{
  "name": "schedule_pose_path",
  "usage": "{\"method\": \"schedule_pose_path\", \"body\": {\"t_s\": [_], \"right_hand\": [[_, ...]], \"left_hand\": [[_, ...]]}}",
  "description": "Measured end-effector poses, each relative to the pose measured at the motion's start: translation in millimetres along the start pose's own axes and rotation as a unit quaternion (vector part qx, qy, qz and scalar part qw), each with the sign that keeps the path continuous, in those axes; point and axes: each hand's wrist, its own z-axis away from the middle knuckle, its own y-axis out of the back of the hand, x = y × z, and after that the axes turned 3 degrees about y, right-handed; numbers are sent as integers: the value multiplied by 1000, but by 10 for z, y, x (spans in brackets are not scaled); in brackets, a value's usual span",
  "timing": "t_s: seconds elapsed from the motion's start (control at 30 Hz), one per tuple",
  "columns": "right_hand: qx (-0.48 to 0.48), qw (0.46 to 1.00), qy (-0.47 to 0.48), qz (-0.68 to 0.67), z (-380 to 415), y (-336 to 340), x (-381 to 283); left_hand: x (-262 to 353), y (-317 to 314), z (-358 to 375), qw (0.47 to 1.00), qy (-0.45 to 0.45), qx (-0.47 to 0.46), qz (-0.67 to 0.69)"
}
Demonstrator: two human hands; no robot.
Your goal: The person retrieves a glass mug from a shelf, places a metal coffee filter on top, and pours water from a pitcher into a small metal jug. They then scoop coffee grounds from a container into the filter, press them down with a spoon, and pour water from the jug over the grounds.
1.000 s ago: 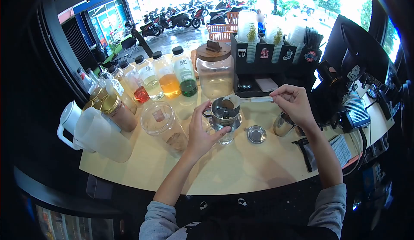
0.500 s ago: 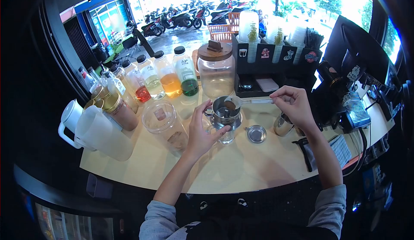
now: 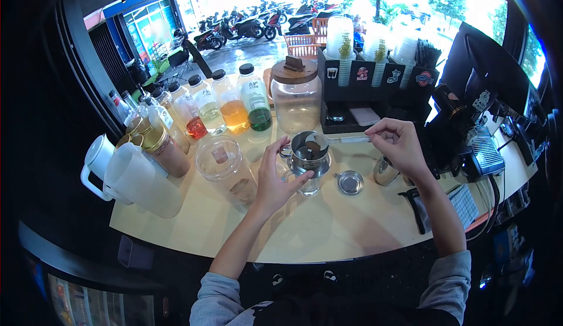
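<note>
My left hand (image 3: 277, 176) steadies a metal drip coffee filter (image 3: 309, 163) that sits on a small clear glass (image 3: 308, 187); thumb and fingers are around its side and handle. Pinched in my right hand (image 3: 400, 145) is the end of a spoon's pale handle (image 3: 353, 139). The spoon's bowl, tilted, is at the filter's mouth, where brown coffee grounds (image 3: 313, 146) show. To the right lies the filter's round metal lid (image 3: 350, 183). A large clear jar (image 3: 226, 176) with some brown contents stands left of my left hand.
A metal cup (image 3: 386, 172) stands under my right hand. Bottles of coloured syrup (image 3: 236, 112) and a wood-lidded jar (image 3: 297, 106) line the back. Pitchers (image 3: 141, 179) stand left. A black cup organiser (image 3: 375, 94) is behind, a folded cloth (image 3: 463, 204) at right.
The spoon's bowl has tipped and dropped a little into the filter's mouth as my right hand turned slightly. My left hand keeps its hold on the filter.
</note>
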Motion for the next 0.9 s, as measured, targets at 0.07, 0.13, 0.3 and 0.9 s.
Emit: {"method": "schedule_pose_path", "body": {"t_s": [0.07,0.13,0.3,0.9], "right_hand": [[0,1000,6,-24,-16,-5,22],[0,1000,-1,-26,-37,3,30],[-5,999,-10,-37,-58,26,65],[-13,999,19,-30,-31,-22,-51]], "left_hand": [[-1,0,4,1000,-1,1,0],[-1,-1,3,1000,1,1,-2],[16,17,3,1000,3,-2,-7],[37,54,28,1000,8,-11,-13]]}}
